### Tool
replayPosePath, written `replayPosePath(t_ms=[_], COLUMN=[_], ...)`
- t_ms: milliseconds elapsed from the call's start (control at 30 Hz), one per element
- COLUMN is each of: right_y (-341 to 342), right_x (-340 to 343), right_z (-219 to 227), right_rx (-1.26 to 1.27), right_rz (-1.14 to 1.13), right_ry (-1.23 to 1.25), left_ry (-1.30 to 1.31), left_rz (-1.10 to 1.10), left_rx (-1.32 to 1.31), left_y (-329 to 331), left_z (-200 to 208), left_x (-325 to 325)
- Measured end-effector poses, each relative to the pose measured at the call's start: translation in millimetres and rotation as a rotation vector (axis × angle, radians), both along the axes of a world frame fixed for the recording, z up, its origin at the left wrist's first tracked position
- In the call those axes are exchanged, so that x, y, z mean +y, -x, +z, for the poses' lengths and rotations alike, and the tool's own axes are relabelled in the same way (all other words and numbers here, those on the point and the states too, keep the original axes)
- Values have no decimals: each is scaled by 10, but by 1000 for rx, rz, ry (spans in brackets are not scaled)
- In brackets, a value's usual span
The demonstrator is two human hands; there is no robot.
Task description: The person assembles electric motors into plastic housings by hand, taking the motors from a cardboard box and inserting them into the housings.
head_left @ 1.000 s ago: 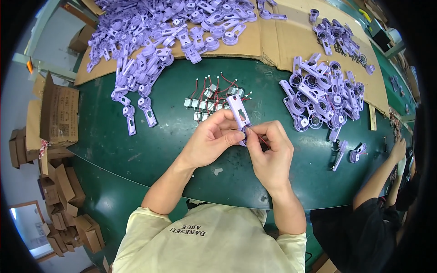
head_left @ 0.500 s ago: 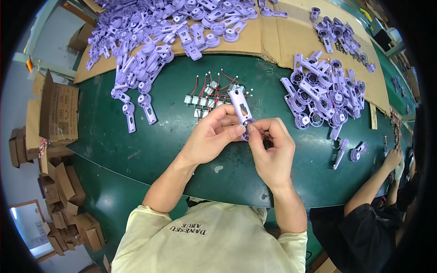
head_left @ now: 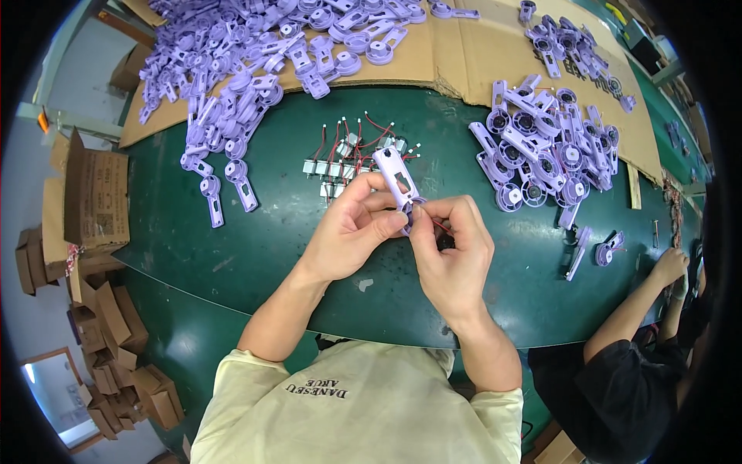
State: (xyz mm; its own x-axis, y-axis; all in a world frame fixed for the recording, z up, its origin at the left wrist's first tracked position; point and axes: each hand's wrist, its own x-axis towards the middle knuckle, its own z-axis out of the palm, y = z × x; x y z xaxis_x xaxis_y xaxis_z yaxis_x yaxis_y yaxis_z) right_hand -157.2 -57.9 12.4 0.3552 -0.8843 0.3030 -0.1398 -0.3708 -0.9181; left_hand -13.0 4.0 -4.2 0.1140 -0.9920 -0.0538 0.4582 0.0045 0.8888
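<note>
My left hand is closed around a purple plastic housing, with a long slotted handle pointing up and away from me and a round end by my fingers. At that round end, the thumb and fingers of my right hand are pinched together. A thin red wire comes out from the pinch. Under the right fingers a small dark part shows, mostly hidden. Just beyond my hands lie several silver battery-like blocks with red leads and small white plugs.
A large heap of purple housings covers cardboard at the far left. Housings with dark round parts fitted are piled on the right, with two separate ones nearer me. Open cartons stand left. Another person's hand works at far right.
The whole view has shifted slightly, so the table's things appear a little further left. Both hands keep their hold at the housing's round end, with only slight finger movement.
</note>
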Motion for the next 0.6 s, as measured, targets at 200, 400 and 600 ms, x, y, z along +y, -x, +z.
replayPosePath(t_ms=[200,400,600], right_y=[20,8,9], right_x=[-12,4,-4], right_z=[-10,-6,-30], right_rx=[-4,-4,-32], right_rz=[-3,6,-9], right_ry=[-18,-27,-23], left_ry=[25,73,42], left_rz=[-8,-4,-1], left_rx=[-8,-60,-29], left_y=[21,32,34], left_z=[3,-19,15], left_x=[-18,-14,-1])
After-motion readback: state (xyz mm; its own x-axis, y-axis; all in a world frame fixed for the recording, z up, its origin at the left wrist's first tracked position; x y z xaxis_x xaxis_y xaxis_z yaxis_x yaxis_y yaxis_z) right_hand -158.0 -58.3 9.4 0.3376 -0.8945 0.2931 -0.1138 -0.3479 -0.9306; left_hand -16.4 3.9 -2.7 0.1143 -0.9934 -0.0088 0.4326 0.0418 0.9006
